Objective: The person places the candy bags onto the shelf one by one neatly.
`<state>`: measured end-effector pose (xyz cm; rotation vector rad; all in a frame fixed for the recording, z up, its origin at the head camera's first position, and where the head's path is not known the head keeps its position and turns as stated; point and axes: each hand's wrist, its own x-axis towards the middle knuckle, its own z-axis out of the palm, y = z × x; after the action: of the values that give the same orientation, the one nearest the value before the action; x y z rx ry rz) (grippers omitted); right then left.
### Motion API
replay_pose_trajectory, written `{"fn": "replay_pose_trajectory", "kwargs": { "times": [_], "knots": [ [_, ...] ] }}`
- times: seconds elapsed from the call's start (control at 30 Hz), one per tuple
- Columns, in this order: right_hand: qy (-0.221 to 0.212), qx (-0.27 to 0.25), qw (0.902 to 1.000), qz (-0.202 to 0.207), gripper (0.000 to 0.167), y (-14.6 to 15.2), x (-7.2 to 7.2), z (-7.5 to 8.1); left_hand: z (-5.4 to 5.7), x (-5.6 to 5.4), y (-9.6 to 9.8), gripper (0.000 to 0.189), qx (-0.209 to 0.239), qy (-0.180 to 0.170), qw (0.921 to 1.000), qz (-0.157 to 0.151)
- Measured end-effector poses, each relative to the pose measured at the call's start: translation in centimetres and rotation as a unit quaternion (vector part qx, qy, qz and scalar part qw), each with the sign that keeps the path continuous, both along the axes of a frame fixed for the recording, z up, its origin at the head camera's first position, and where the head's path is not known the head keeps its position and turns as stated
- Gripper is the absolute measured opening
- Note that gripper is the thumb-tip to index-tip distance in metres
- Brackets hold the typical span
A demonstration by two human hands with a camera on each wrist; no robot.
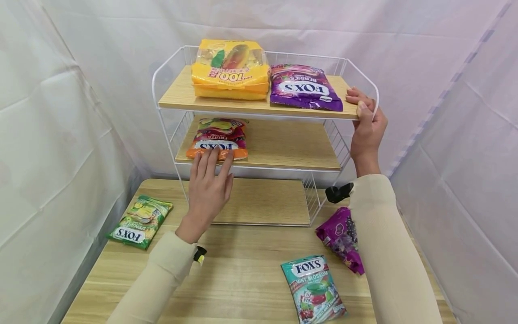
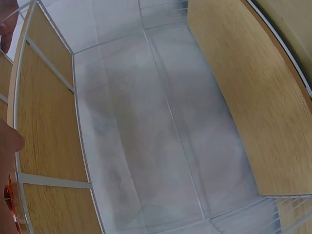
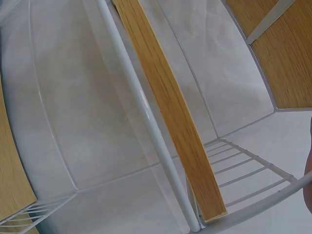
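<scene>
A three-tier shelf rack (image 1: 267,168) with wooden boards and white wire sides stands on the table. On its middle board, toward the left, lies an orange-and-red Fox's fruits candy bag (image 1: 220,135). My left hand (image 1: 208,186) touches that bag's front edge with fairly straight fingers. The right hand (image 1: 367,128) grips the rack's top right corner, thumb at the board's front edge. On the top board sit a yellow mango candy bag (image 1: 230,69) and a purple Fox's berries candy bag (image 1: 305,87). In the left wrist view a sliver of the left hand (image 2: 7,156) shows.
A green Fox's candy bag (image 1: 141,220) lies on the table left of the rack. To the front right are a teal Fox's mint candy bag (image 1: 313,288) and a purple grape-pictured bag (image 1: 341,240), partly behind the right sleeve. White sheeting (image 1: 457,135) surrounds the table.
</scene>
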<state>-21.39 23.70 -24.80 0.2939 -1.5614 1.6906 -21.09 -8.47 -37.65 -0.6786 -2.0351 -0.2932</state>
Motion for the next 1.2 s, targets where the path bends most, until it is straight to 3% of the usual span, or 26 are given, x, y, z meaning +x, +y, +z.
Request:
{"fn": "replay_pose_trajectory", "kwargs": {
  "times": [0.2, 0.57, 0.9, 1.2],
  "knots": [
    [-0.001, -0.005, 1.0000, 0.004, 0.032, 0.2, -0.2, -0.1, 0.2, -0.3, -0.1, 0.041, -0.004, 0.004, 1.0000, 0.000],
    [-0.002, -0.018, 0.9998, 0.011, 0.032, 1.8, -2.3, -1.5, 0.2, -0.9, 0.0, 0.044, -0.006, -0.011, 0.9999, -0.005],
    [0.001, -0.020, 0.9997, 0.014, 0.032, 1.7, -2.3, -1.3, -0.1, -1.4, -0.1, 0.047, 0.001, -0.033, 0.9993, -0.015],
    [0.006, -0.030, 0.9994, 0.018, 0.031, 1.7, -2.2, -1.3, -0.3, -1.6, -0.1, 0.056, -0.009, -0.029, 0.9994, -0.018]
  ]
}}
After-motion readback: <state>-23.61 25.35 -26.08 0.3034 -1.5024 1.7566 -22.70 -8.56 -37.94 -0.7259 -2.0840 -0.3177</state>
